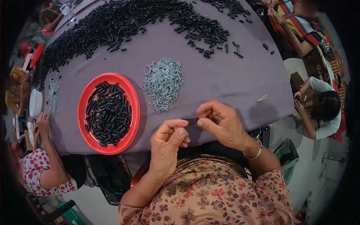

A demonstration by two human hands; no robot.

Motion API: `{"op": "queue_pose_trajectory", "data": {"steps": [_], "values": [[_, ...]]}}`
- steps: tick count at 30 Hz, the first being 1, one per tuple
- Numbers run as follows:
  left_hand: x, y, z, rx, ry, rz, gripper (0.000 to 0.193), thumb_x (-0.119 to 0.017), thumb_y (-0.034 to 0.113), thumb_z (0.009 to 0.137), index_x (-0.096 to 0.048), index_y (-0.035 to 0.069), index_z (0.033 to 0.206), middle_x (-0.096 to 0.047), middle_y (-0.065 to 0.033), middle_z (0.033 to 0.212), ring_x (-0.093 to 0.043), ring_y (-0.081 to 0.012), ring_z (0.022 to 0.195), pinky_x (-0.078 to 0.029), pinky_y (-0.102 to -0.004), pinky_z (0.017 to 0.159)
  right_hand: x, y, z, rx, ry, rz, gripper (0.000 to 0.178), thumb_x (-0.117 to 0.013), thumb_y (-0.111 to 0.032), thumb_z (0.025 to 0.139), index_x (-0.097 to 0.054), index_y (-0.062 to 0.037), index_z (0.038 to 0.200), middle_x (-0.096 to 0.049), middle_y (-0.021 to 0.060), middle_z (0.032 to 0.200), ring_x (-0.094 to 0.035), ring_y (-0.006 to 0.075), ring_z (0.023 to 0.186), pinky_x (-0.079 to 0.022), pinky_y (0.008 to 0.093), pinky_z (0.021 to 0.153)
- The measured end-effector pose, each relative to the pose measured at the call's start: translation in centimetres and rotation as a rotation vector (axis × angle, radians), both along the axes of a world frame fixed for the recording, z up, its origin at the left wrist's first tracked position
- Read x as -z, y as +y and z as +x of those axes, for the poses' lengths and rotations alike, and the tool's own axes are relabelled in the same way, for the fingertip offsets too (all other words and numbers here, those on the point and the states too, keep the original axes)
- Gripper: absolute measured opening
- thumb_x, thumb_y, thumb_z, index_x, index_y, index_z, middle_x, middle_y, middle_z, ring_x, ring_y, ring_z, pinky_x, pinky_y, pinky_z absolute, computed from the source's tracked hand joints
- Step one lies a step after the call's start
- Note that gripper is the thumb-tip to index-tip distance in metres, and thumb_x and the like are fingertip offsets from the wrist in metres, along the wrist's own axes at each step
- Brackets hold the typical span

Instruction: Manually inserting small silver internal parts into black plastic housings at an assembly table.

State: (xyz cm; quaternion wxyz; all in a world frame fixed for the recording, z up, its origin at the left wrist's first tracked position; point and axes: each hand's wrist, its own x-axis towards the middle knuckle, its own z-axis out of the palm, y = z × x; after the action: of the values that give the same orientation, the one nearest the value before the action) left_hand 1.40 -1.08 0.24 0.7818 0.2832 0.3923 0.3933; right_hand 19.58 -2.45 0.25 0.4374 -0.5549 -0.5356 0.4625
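Both hands are raised close together at the near edge of the grey cloth-covered table (240, 86). On my left hand (167, 140) the thumb and forefinger come together; whatever they hold is too small to make out. My right hand (225, 125) has its fingers curled toward the thumb, and its contents cannot be made out against the dark gap between the hands. Left of my hands stands a red oval tray (135, 112) holding many short black plastic tubes (108, 114). A heap of small silvery metal springs (163, 83) lies just beyond my hands.
A large spread of black plastic pieces (123, 24) covers the table's far side. A few thin pale sticks (262, 98) lie at right. A white bowl (36, 102) and more springs (53, 95) are at far left. Other people sit around the table on both sides.
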Motion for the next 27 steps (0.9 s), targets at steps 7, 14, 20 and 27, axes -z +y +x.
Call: {"op": "queue_pose_trajectory", "data": {"steps": [7, 14, 20, 27], "values": [[0.6, 0.7, -0.3, 0.082, 0.065, -0.013, 0.017, -0.059, 0.014, 0.089, -0.059, 0.001, 0.099, -0.059, -0.0026, 0.076, -0.056, -0.0086, 0.069, -0.044, -0.0207, 0.060, -0.3, 6.8, 6.6, 0.245, -0.594, 0.347, 0.020, -0.064, -0.004, 0.078, -0.058, -0.0019, 0.097, -0.056, 0.0111, 0.088, -0.060, 0.0236, 0.076, -0.049, 0.0333, 0.064], [0.7, 1.1, -0.6, 0.138, 0.126, -0.018, 0.016, -0.058, 0.014, 0.091, -0.059, -0.001, 0.099, -0.060, -0.0043, 0.077, -0.059, -0.0104, 0.071, -0.046, -0.0222, 0.060, 1.1, 13.7, 7.5, -0.050, -1.073, 0.744, 0.024, -0.069, -0.012, 0.072, -0.058, -0.0091, 0.093, -0.051, 0.0064, 0.090, -0.048, 0.0244, 0.087, -0.041, 0.0362, 0.077], [0.4, 1.5, -0.7, 0.192, 0.151, 0.011, 0.016, -0.057, 0.012, 0.091, -0.059, -0.001, 0.099, -0.059, -0.0043, 0.079, -0.059, -0.0102, 0.073, -0.047, -0.0221, 0.061, 2.0, 19.1, 11.2, 0.020, -1.111, 0.853, 0.016, -0.067, -0.014, 0.074, -0.061, -0.0086, 0.087, -0.053, 0.0063, 0.086, -0.050, 0.0253, 0.084, -0.043, 0.0367, 0.074], [0.5, 1.6, -0.8, 0.221, 0.149, 0.009, 0.016, -0.058, 0.012, 0.090, -0.059, -0.002, 0.099, -0.057, -0.0046, 0.083, -0.060, -0.0122, 0.074, -0.048, -0.0229, 0.061, 1.7, 23.6, 11.9, 0.220, -1.183, 0.786, 0.013, -0.063, -0.013, 0.078, -0.062, -0.0075, 0.089, -0.056, 0.0105, 0.087, -0.053, 0.0294, 0.087, -0.045, 0.0394, 0.075]]}}
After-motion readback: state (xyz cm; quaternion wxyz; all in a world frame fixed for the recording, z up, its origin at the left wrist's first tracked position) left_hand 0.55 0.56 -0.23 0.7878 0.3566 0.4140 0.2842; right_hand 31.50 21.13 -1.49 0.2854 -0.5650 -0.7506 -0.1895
